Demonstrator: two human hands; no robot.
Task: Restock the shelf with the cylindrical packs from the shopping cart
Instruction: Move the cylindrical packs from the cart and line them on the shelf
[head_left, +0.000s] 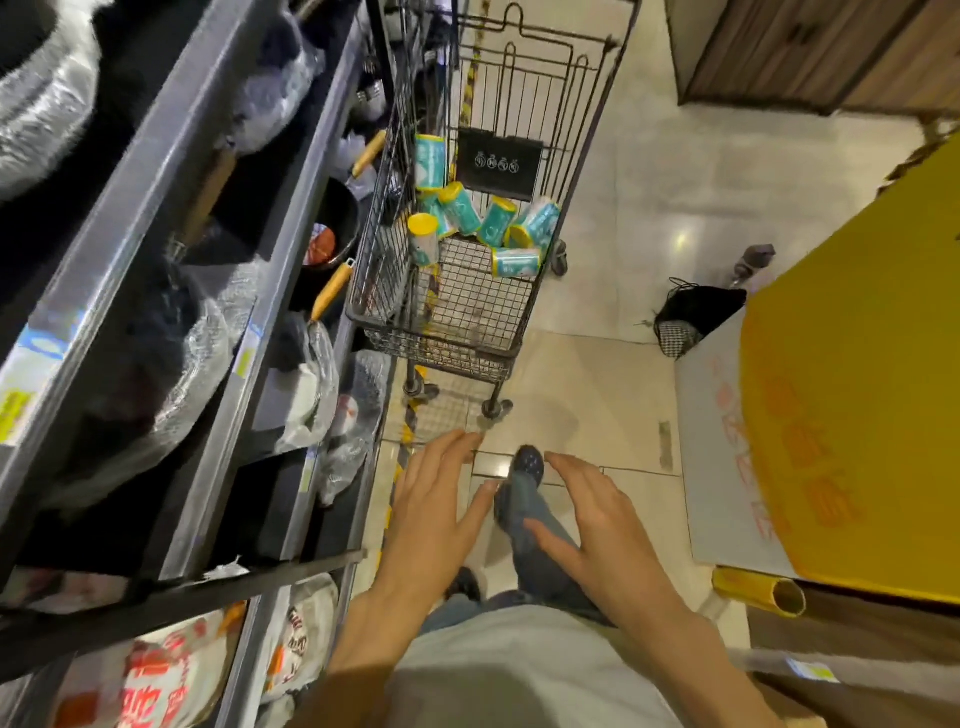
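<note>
Two bare hands reach out over the floor, holding nothing.

Left hand (436, 499) and right hand (597, 525) both have their fingers spread wide and flat. Just ahead stands the shopping cart (441, 317), beside the shelf (218, 291) of wrapped pans. Teal and yellow cylindrical packs (493, 223) lie jumbled at the cart's far end, some standing, some tipped over.

Shelf (171, 291) goods blurred; cylindrical packs (498, 223) labels unreadable
</note>
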